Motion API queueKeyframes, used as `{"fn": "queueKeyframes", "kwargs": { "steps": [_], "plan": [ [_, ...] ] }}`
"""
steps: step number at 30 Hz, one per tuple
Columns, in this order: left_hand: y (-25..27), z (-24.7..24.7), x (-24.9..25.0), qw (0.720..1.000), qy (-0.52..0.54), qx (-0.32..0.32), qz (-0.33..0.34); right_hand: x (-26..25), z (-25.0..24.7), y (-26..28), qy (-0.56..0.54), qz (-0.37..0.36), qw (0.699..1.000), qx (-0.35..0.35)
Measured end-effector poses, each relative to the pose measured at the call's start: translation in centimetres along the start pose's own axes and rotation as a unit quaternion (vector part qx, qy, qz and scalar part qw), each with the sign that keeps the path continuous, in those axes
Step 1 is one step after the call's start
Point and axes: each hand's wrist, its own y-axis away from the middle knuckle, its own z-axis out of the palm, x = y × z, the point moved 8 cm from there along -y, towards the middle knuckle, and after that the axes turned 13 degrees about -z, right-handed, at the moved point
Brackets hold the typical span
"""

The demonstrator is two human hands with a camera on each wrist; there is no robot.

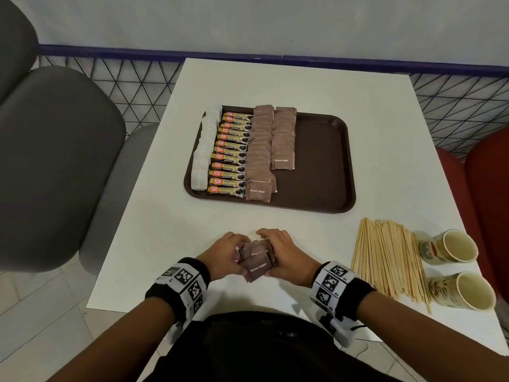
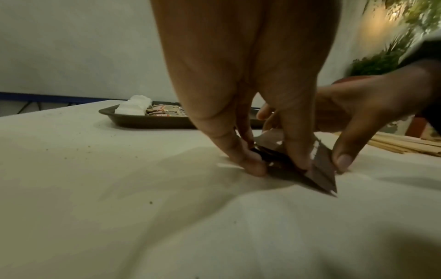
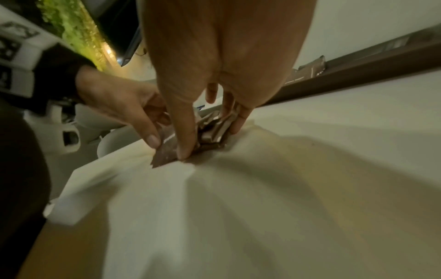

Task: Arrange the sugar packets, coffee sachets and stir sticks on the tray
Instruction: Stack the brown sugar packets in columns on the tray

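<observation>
A small stack of brown sugar packets lies on the white table near its front edge. My left hand and right hand pinch the stack from both sides, thumbs and fingers curled round it. Beyond them, a dark brown tray carries a column of white sugar packets, a column of coffee sachets and two columns of brown sugar packets. A pile of wooden stir sticks lies on the table to the right of my right hand.
Two paper cups lie on their sides at the table's right edge, beside the sticks. A grey chair stands on the left and a red seat on the right. A wire fence runs behind the table.
</observation>
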Motion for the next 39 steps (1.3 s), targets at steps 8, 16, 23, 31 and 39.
{"fn": "queueKeyframes", "kwargs": {
  "steps": [8,16,23,31,39],
  "plan": [
    [-0.9,-0.5,-0.4,0.997,0.007,0.067,-0.025,1.0,-0.2,0.8,0.08,0.078,0.994,0.003],
    [-0.8,-0.6,0.3,0.996,0.04,0.085,-0.012,-0.6,0.6,-1.0,0.073,0.077,0.994,-0.032],
    [-0.6,-1.1,0.2,0.988,0.113,0.106,0.01,-0.3,0.4,-2.5,0.023,0.107,0.992,-0.063],
    [-0.4,-1.6,0.6,0.975,0.176,0.129,0.036,-0.2,-0.4,-3.5,0.069,0.101,0.988,-0.099],
    [-0.8,-4.3,-0.5,0.941,0.296,0.166,0.016,0.7,-4.5,-4.7,-0.093,0.098,0.991,0.025]
  ]
}}
